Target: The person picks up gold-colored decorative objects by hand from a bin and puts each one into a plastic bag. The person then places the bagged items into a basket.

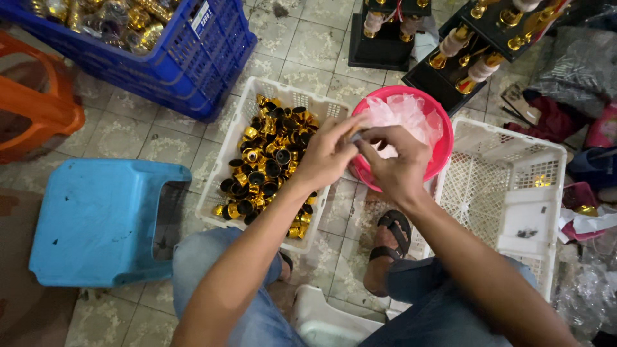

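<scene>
My left hand (328, 154) and my right hand (396, 164) meet over the near rim of a pink bowl (442, 146) that holds crumpled clear plastic wrappers (402, 114). Both sets of fingertips pinch one small piece between them; it is mostly hidden, so I cannot tell its shape. Left of the bowl sits a white crate (239, 125) filled with several gold and black cup-shaped parts (270, 164). Both forearms reach forward from my knees.
A second white crate (514, 193), nearly bare, stands to the right. A blue stool (96, 218) is at the left, with an orange stool (38, 103) and a blue crate (186, 58) of gold parts behind it. Trophies on black bases (450, 45) stand at the back.
</scene>
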